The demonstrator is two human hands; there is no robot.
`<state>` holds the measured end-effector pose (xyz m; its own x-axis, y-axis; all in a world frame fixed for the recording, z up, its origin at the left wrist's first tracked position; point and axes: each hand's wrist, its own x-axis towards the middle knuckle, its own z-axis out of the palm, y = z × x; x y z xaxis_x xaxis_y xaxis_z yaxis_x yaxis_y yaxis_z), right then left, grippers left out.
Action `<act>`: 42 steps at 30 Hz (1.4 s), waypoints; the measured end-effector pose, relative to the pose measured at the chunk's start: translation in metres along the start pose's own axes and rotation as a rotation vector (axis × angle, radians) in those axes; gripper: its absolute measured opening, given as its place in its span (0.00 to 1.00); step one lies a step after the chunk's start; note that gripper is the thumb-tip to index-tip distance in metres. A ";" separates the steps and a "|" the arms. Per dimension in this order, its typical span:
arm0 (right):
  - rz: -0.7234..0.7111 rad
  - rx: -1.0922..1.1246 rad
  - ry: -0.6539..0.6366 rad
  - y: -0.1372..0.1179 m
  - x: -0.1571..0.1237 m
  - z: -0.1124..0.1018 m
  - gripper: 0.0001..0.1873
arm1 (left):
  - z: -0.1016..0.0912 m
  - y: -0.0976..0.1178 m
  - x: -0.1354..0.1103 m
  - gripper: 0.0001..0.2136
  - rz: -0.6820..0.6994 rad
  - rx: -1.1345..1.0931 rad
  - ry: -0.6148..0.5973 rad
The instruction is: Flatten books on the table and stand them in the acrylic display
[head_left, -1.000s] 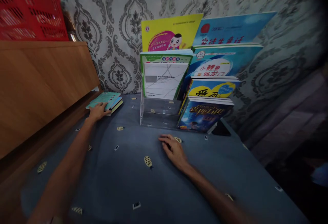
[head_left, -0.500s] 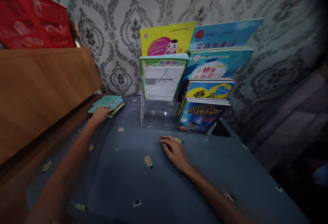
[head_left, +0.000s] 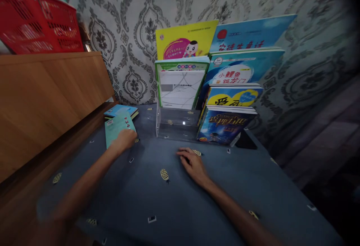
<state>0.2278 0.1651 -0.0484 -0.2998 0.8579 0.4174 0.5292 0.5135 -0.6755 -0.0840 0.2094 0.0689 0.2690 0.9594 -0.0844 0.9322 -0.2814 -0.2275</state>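
Note:
My left hand (head_left: 125, 140) grips the right edge of a thin teal book (head_left: 116, 126), closed on it. The book is tilted and lies partly over a small stack of books (head_left: 119, 110) with a blue cover on top. My right hand (head_left: 193, 164) rests on the tablecloth, fingers loosely stretched, holding nothing. Just beyond it stands a clear acrylic book rack (head_left: 174, 130). Its left side holds a white booklet (head_left: 181, 90) before green and yellow books. On its right side stand blue books, with a dark blue book (head_left: 221, 126) in front.
A red plastic basket (head_left: 42, 24) sits on a wooden cabinet (head_left: 50, 88) at the left. A black flat object (head_left: 246, 141) lies by the rack's right side. Patterned wallpaper backs the table, whose grey-blue cloth (head_left: 135, 197) carries pineapple prints.
My left hand has drawn the teal book off the stack, toward me and to the right, baring a blue cover beneath. My right hand has stayed on the cloth.

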 end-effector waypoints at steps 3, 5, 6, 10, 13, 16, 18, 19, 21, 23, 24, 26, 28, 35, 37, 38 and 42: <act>-0.004 0.004 -0.001 0.000 0.000 0.000 0.17 | -0.010 0.039 -0.021 0.12 0.023 0.010 -0.045; -0.006 0.010 -0.003 0.000 0.000 0.000 0.17 | -0.016 0.063 -0.034 0.12 0.057 -0.008 -0.059; -0.007 0.013 -0.005 0.000 0.000 0.000 0.17 | -0.019 0.072 -0.038 0.13 0.091 -0.036 -0.061; -0.008 0.015 -0.001 0.000 0.000 -0.001 0.16 | -0.019 0.074 -0.038 0.18 0.136 -0.300 -0.105; -0.011 0.000 0.000 -0.004 -0.001 -0.002 0.16 | -0.003 0.042 -0.030 0.15 -0.098 -0.242 -0.046; -0.030 -0.023 -0.021 -0.013 -0.004 -0.003 0.15 | 0.020 0.006 -0.028 0.19 -0.286 -0.198 -0.024; -0.053 -0.036 -0.056 -0.020 -0.007 -0.002 0.15 | 0.034 -0.009 -0.032 0.21 -0.301 -0.253 -0.034; -0.067 -0.045 -0.078 -0.024 -0.009 -0.001 0.15 | 0.039 -0.013 -0.035 0.22 -0.309 -0.259 -0.020; -0.091 -0.072 -0.114 -0.029 -0.011 0.000 0.15 | 0.044 -0.013 -0.040 0.22 -0.329 -0.242 0.003; -0.095 -0.099 -0.118 -0.032 -0.013 0.001 0.16 | 0.044 -0.008 -0.043 0.22 -0.342 -0.198 0.008; -0.088 -0.105 -0.109 -0.032 -0.013 0.001 0.16 | 0.043 -0.004 -0.044 0.22 -0.341 -0.180 0.003; -0.063 -0.097 -0.071 -0.032 -0.012 0.000 0.17 | 0.041 0.003 -0.045 0.22 -0.336 -0.157 -0.006; -0.037 -0.079 -0.024 -0.030 -0.011 -0.001 0.17 | 0.039 0.008 -0.045 0.22 -0.332 -0.137 -0.014; 0.046 -0.110 0.062 -0.019 -0.007 -0.003 0.18 | 0.030 0.029 -0.047 0.24 -0.277 -0.127 -0.039; 0.065 -0.124 0.068 -0.014 -0.007 -0.005 0.18 | 0.025 0.038 -0.047 0.24 -0.259 -0.148 -0.047; 0.077 -0.128 0.071 -0.011 -0.008 -0.007 0.18 | 0.023 0.043 -0.047 0.23 -0.244 -0.163 -0.049; 0.110 -0.131 0.092 0.004 -0.012 -0.021 0.17 | 0.015 0.069 -0.044 0.23 -0.171 -0.204 -0.077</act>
<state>0.2501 0.1568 -0.0431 -0.1643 0.9002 0.4032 0.6552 0.4051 -0.6377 -0.0350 0.1473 0.0420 0.0915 0.9863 -0.1372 0.9941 -0.0985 -0.0451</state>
